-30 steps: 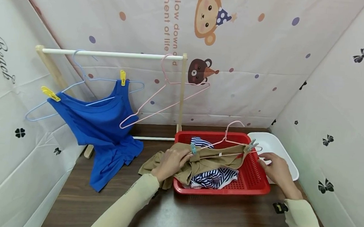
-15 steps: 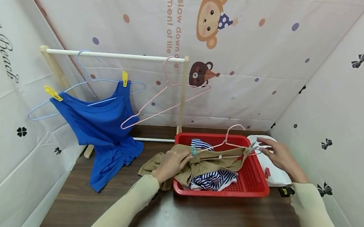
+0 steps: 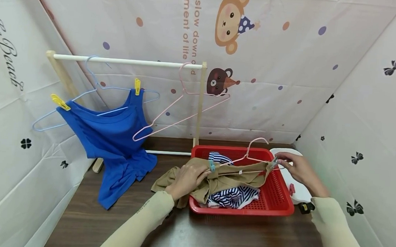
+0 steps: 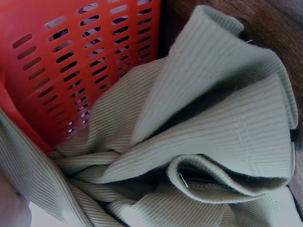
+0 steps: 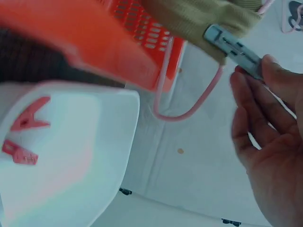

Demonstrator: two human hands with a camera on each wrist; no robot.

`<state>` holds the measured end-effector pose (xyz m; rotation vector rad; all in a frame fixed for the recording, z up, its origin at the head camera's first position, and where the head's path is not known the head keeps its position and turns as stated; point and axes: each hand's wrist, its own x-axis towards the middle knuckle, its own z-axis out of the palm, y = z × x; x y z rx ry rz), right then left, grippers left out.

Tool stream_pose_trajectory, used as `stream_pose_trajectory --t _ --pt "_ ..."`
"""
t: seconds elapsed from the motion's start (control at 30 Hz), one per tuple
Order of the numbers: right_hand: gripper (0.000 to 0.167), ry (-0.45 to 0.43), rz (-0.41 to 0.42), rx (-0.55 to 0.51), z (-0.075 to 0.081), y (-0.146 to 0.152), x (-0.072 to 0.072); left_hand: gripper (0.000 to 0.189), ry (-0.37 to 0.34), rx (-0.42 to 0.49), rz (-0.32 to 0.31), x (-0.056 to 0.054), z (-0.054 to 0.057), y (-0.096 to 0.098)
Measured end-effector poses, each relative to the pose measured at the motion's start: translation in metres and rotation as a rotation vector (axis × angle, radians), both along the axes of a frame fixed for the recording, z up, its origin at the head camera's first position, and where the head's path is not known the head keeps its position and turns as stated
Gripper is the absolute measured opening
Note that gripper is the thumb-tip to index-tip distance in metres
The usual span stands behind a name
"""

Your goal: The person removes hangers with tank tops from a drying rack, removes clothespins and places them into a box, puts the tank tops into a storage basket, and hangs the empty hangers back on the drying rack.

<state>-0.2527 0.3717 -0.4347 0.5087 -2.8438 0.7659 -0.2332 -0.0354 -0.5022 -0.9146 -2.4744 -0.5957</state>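
Note:
A khaki ribbed garment [image 3: 239, 175] lies over the left part of a red basket [image 3: 240, 211], with its loose end spilling onto the table. A pink hanger [image 3: 247, 155] lies along its upper edge, hook up. My left hand [image 3: 188, 177] grips the garment beside a teal clothespin [image 3: 211, 165]; in the left wrist view only a bit of that hand shows. With thumb and fingertips, my right hand [image 3: 300, 169] pinches a grey clothespin [image 5: 234, 49] at the garment's right corner, on the hanger. Striped cloth [image 3: 234, 196] lies underneath in the basket.
A white tray [image 5: 118, 142] with red clothespins [image 5: 21, 153] stands right of the basket. On the left, a rack [image 3: 127, 61] carries a blue tank top [image 3: 112, 133], clipped by yellow clothespins [image 3: 137, 86] to a blue hanger, and a bare pink hanger [image 3: 166, 112].
My right hand has risen from beside the basket's right rim and moved left to pinch the grey clothespin. My left hand stays on the garment.

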Motion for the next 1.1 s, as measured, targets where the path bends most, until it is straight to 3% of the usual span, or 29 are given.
stream_pose_trajectory --t 0.23,0.4,0.6,0.7,0.83,0.97,1.1 --pt "0.012 0.155 -0.033 0.004 -0.006 -0.003 0.0 0.023 -0.022 0.01 -0.008 0.001 -0.002 0.0" --pt "0.01 0.279 -0.045 -0.002 -0.007 -0.002 -0.003 0.025 -0.022 0.001 -0.009 0.001 -0.002 0.001" --pt "0.007 0.314 -0.085 -0.022 0.007 0.002 -0.001 0.026 -0.035 0.007 -0.011 0.001 -0.001 0.001" --pt "0.017 0.293 -0.154 -0.03 0.017 0.009 0.003 0.026 -0.033 0.01 -0.013 0.0 -0.001 0.0" --pt "0.036 0.166 -0.256 -0.019 0.022 0.024 0.007 0.025 -0.021 0.005 -0.012 0.0 -0.002 0.0" --pt "0.042 0.031 -0.305 0.029 0.01 0.041 0.009 0.025 -0.01 0.002 -0.01 -0.001 -0.002 0.0" --pt "0.039 -0.062 -0.287 0.073 -0.01 0.054 0.007 0.025 -0.004 0.006 -0.011 0.0 -0.002 0.0"
